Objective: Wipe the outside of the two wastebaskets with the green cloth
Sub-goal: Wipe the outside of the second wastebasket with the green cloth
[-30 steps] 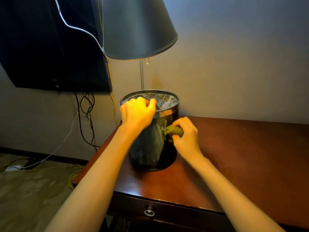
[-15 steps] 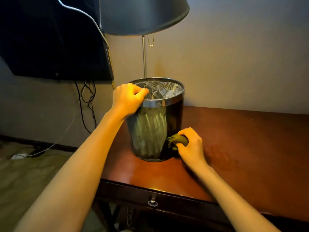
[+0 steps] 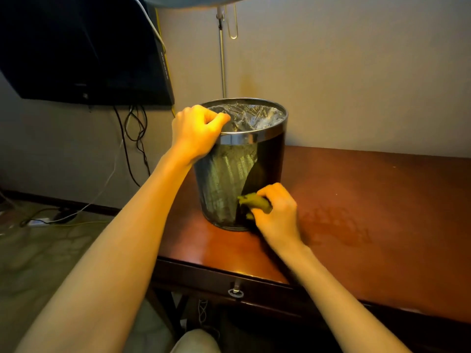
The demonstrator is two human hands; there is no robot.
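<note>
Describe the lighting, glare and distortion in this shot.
Head view: warm yellow light on the left hand, right hand and table; streaky glare on the wastebasket; television and the space under the table lie in shadow; wide-angle lens stretches the forearms.

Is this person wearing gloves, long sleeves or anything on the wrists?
No gloves: the left hand and right hand are both bare. No sleeve shows on either forearm up to the picture's edge, and no watch, bracelet or ring is visible. Pale fabric, perhaps a trouser leg, shows at the bottom edge.
</note>
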